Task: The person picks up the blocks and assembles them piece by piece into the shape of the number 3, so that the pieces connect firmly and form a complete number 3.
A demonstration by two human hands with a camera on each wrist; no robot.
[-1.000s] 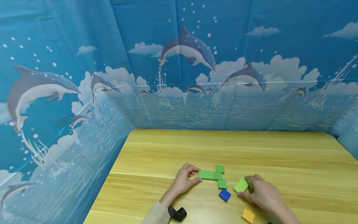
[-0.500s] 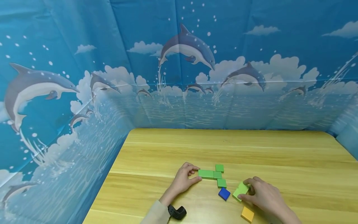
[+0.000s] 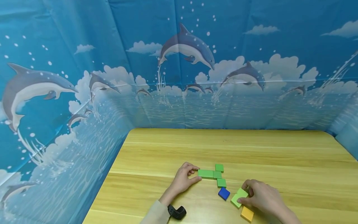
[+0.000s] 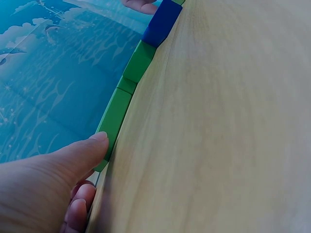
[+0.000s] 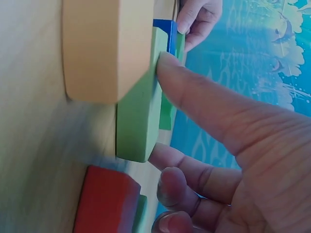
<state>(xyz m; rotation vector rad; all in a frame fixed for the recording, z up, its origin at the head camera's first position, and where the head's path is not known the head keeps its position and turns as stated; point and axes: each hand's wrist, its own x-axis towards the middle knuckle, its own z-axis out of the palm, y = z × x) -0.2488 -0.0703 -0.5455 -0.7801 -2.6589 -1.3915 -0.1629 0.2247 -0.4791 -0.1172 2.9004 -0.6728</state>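
Note:
My left hand (image 3: 183, 179) pinches the left end of a long green block (image 3: 205, 174) between thumb and fingers. Small green square blocks sit at that block's right end, one of them (image 3: 219, 168) at the back and another (image 3: 221, 183) in front. My right hand (image 3: 261, 194) holds a light green block (image 3: 237, 199) by its ends, thumb on the near side and index finger at the far side. A blue block (image 3: 224, 193) lies turned askew, left of the light green one. In the right wrist view, my thumb rests on the light green block's (image 5: 138, 114) edge.
A yellow block (image 3: 247, 214) lies just in front of the light green one. A red block (image 5: 104, 201) with a green piece (image 5: 140, 213) behind it shows in the right wrist view, hidden under my right hand from above. A dolphin-print curtain (image 3: 179, 109) borders the wooden table (image 3: 156, 149).
My right hand has drawn the light green block toward me and slightly left, closer to the yellow block. My left hand stays on the long green block.

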